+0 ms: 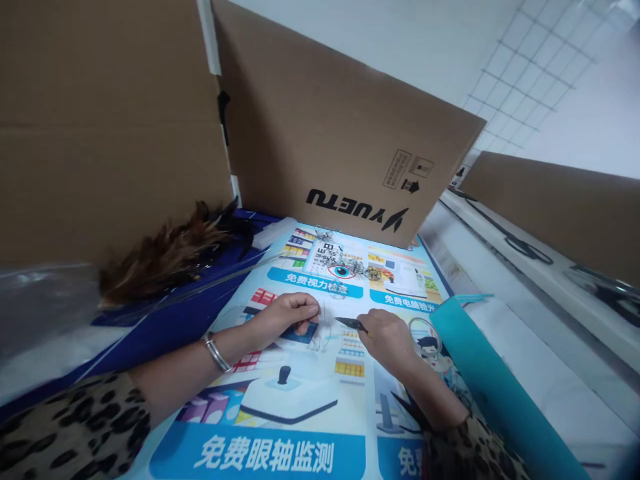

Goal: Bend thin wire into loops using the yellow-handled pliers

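My left hand [287, 317], with a silver bangle at the wrist, is closed in a pinch over the printed mat. From its fingertips extends a thin wire piece [323, 327], too fine to make out fully. Across a small gap, my right hand [387, 337] is closed around a dark pointed tool [351, 323], whose tip points left toward the pinched fingers. The fist hides the rest of that tool. Farther back on the mat lies a loose pile of small silvery wire pieces [343, 263].
Cardboard panels [310, 133] stand at the back and left. Brown feathers [170, 253] and a clear plastic bag [45, 320] lie at left. The printed mat [300, 417] covers the work surface, with a teal strip [490, 373] along its right side.
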Available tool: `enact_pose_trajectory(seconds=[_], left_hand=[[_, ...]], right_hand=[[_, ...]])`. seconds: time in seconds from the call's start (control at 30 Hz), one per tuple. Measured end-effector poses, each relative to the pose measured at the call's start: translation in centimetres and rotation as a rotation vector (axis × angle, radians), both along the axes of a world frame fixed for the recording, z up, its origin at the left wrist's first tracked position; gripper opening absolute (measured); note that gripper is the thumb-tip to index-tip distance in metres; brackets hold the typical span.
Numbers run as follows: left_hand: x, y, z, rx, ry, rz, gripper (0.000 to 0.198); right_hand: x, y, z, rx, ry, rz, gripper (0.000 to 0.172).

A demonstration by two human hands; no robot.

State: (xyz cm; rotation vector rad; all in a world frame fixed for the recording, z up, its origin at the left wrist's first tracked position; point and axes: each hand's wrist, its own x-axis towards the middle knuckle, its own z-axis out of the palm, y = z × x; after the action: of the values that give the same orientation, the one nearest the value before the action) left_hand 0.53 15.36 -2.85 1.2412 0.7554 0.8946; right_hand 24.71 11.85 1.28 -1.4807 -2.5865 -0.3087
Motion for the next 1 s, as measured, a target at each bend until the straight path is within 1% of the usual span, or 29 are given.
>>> enact_pose_trajectory(seconds=[0.17, 0.3, 0.57, 0.77, 1.0], left_hand=[[0.2, -0.6, 0.1, -0.025, 0.041, -0.080, 0.024], [0.2, -0.8, 0.1, -0.034, 0.056, -0.117, 0.023], [0.4, -0.8, -0.4, -0.058, 0.045, -0.187, 0.022], [0.5, -1.1, -0.2, -0.107, 0.078, -0.195, 0.021], [0.6, -1.1, -0.2, -0.115, 0.092, -0.188, 0.017]], right_hand=[[-0.2, -0.1, -1.0, 0.002, -0.011, -0.011, 0.011], [-0.3, -0.4, -1.2, 0.027, -0.003, 0.024, 0.010], [-1.0, -1.3, -0.7, 0.133, -0.054, 0.101, 0.011], [-1.2, -1.9, -0.1, 0.166, -0.149, 0.124, 0.011], [-1.3, -2.1, 0.1, 0.205, -0.172, 0.158, 0.016]])
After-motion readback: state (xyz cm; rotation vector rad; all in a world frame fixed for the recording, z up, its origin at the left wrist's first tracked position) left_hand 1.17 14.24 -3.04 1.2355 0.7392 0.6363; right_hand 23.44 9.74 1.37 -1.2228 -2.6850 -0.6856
